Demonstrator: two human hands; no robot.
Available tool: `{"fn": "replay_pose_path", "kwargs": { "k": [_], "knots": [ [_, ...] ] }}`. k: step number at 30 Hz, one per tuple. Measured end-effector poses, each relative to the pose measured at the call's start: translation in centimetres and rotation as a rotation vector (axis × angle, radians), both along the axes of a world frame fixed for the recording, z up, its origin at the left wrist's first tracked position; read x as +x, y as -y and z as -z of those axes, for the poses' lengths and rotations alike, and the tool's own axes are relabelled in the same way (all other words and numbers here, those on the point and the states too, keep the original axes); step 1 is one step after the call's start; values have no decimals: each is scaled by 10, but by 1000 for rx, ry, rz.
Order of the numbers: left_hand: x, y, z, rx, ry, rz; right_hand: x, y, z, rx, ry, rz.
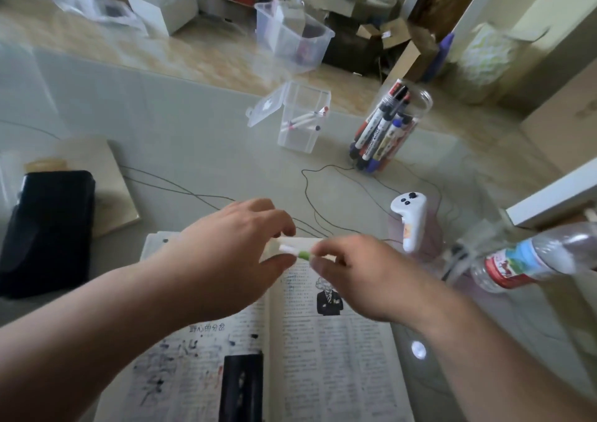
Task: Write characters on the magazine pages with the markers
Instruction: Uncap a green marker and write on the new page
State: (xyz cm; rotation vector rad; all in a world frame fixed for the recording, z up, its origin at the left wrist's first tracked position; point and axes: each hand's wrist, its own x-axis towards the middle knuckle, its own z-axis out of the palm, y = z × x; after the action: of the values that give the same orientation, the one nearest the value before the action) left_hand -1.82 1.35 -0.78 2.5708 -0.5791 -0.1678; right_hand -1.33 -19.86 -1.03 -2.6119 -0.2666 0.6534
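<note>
Head cam, looking down at an open magazine lying flat on the bench.

Containers first. Beyond the magazine's top edge there's a small clear box with its hinged lid flipped open and a few thin white pens leaning inside. To the right of that is a round clear jar packed with fat markers standing upright. Their labels look like "WHITEBOARD MARKER", though it's blurry.

Both hands are over the magazine's top edge on one white marker. The left hand pinches the white barrel, and the right hand pinches the green end. I can't tell if that green bit is a cap or the tip.

The left page has black and red ink scrawls and a printed Chinese heading I can't read reliably. The right page has a drawing of a suited figure.

Right of the magazine are a white controller and a plastic bottle, which is cut off at the frame edge with an unreadable label. Left of it is a black pouch.
</note>
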Motion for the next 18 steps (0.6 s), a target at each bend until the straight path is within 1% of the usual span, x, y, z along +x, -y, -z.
{"fn": "replay_pose_path", "kwargs": {
  "k": [2, 4, 7, 9, 11, 13, 15, 16, 17, 18],
  "knots": [
    [-10, 5, 0, 52, -77, 116, -29, 3, -7, 38, -71, 35],
    [-20, 9, 3, 59, -171, 192, -49, 7, -12, 102, -87, 85],
    [-32, 9, 5, 20, -269, 162, -63, 13, -15, 130, -92, 83],
    [-37, 10, 2, -125, -293, 48, -67, 17, -13, 117, -48, 57],
    [-41, 16, -2, -354, -334, -109, -69, 18, -9, 151, 3, 60],
    [-43, 23, -3, -561, -400, -209, -72, 20, -5, 233, 5, 126],
    [-43, 25, -3, -714, -505, -300, -71, 25, -5, 356, -47, 169],
    [-43, 24, -3, -749, -565, -328, -69, 29, -6, 450, -90, 170],
    [-42, 23, -2, -739, -617, -333, -66, 33, -9, 554, -130, 173],
    [-41, 21, -2, -689, -661, -317, -63, 38, -11, 651, -156, 194]
  ]
}}
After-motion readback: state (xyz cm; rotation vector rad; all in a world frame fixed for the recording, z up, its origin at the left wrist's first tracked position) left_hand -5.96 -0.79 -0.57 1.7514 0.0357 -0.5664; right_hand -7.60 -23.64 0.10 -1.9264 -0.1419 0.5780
